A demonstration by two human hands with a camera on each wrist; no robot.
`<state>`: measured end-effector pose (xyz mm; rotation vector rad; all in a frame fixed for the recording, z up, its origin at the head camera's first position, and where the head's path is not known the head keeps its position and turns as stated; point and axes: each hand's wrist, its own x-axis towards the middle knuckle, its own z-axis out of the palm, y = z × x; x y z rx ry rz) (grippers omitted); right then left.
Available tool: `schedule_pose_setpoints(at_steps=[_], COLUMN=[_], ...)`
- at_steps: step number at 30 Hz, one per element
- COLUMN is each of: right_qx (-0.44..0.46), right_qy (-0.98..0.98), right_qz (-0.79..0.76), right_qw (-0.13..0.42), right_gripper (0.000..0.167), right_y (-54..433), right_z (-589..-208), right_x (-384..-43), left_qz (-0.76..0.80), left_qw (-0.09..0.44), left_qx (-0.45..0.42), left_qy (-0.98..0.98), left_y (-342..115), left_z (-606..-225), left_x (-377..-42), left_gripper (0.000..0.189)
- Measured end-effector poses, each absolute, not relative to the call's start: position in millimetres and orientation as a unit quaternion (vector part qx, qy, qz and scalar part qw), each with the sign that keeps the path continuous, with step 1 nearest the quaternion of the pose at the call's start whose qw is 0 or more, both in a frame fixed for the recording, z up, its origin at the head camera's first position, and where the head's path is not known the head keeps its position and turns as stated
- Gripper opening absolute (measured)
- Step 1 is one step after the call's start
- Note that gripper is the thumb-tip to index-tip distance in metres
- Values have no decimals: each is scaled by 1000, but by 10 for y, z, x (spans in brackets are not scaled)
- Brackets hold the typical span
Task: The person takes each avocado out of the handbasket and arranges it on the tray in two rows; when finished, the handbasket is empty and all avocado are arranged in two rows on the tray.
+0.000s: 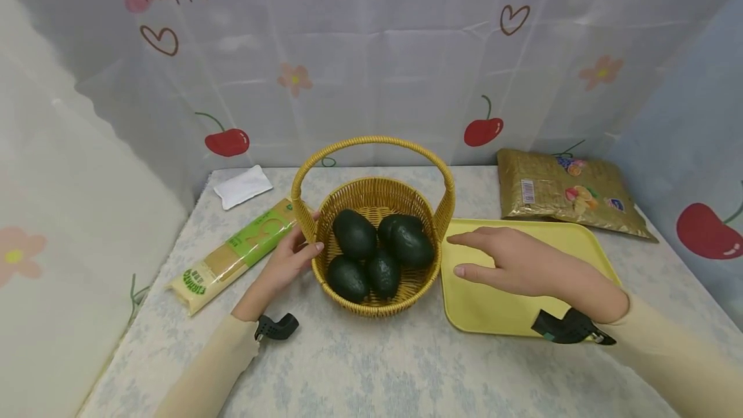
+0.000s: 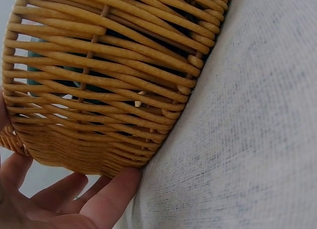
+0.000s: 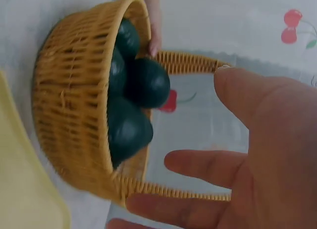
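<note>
A yellow wicker basket with a tall arched handle stands in the middle of the table, holding several dark green avocados. At its left side, my left hand holds the basket, thumb at the rim by the handle's foot. In the left wrist view the fingers lie against the woven outer wall. My right hand hovers over the yellow tray, right of the basket, fingers extended and holding nothing. The right wrist view shows its spread fingers near the handle, apart from the avocados.
Left of the basket lies a long packet of noodles with a green label. Behind it is a small white packet. A gold bag lies at the back right, beside the tray. A printed curtain hangs behind the table.
</note>
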<state>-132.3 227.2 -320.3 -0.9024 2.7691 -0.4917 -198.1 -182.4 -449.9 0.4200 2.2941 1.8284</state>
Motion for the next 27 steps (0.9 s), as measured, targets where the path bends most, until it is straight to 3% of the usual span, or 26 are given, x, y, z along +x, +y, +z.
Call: schedule_pose_setpoints(at_steps=[9,27], right_qx=[-381,-341], right_qy=[907,933], right_qz=[-175,-114], right_qw=[45,32], right_gripper=[51,58], right_y=[1807,1383], right_z=[-3345,-3678], right_x=[-1486,-1644], left_qz=[617,613], left_qw=[88,81], left_qx=[138,135], left_qy=[770,774], left_y=[-1825,-1806], left_z=[-4490,-4510], left_x=[-1983,-1985], left_gripper=[65,65])
